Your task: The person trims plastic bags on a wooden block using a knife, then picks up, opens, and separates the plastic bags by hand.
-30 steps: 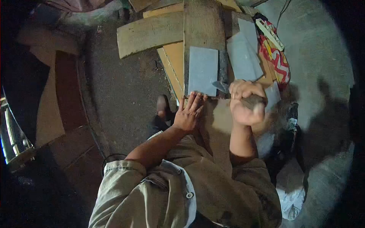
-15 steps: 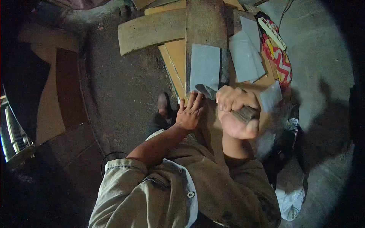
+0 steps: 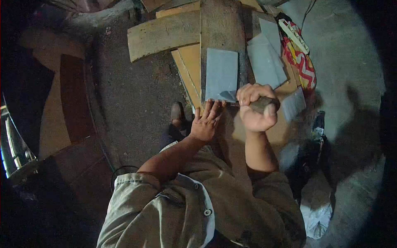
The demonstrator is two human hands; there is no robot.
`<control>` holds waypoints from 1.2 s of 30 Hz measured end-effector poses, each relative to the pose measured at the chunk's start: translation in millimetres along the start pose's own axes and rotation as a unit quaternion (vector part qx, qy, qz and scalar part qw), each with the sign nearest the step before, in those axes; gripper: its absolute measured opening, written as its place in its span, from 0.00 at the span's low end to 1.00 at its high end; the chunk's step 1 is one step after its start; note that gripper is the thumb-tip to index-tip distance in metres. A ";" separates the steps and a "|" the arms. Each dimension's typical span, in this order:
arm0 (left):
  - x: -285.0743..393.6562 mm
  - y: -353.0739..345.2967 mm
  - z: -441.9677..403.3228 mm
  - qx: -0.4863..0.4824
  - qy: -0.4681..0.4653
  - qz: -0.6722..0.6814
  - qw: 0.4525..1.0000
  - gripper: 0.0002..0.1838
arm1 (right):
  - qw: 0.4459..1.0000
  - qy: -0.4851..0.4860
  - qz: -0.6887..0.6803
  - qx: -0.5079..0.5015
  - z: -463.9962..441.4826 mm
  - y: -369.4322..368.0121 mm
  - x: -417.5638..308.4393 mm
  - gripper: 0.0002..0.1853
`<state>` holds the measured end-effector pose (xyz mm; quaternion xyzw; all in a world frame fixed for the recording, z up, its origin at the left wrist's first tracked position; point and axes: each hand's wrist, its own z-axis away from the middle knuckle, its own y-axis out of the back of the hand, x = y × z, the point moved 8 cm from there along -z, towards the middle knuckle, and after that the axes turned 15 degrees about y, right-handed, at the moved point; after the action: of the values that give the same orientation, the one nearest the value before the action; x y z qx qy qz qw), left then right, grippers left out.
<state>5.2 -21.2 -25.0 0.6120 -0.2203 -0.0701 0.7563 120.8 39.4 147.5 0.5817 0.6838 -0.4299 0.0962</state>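
Observation:
A pale grey rectangular sheet [image 3: 221, 72] lies flat on a worn wooden board [image 3: 221, 25]. My left hand [image 3: 204, 124] is spread open at the sheet's near edge, its fingertips touching there. To its right, my right hand [image 3: 257, 109] is closed round a dark brown-grey blocky piece [image 3: 264, 104]; I cannot tell whether it is wood or stone. A small dark patch, maybe a shadow or a blade, shows on the sheet's lower right corner.
More pale sheets [image 3: 264, 60] lie fanned out right of the board, with another sheet [image 3: 294, 104] nearer me. A white power strip [image 3: 293, 36] rests on a red and yellow bag [image 3: 306, 72]. Curved boards [image 3: 163, 35] lie left, and a white bag [image 3: 316, 221] sits low right.
My right hand has shifted slightly up and turned, still gripping the dark piece. The dark patch over the sheet's corner has moved right. My left hand stays nearly still.

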 end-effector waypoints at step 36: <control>-73.1 54.9 -102.3 0.028 0.058 0.139 0.988 0.33 | 0.998 0.011 -0.053 -0.027 7.5 -33.4 -32.9 0.28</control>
<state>-26.2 111.0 -6.4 0.5994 -0.2610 0.0776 0.7527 98.7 12.2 179.5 0.5463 0.7263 -0.4092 0.0809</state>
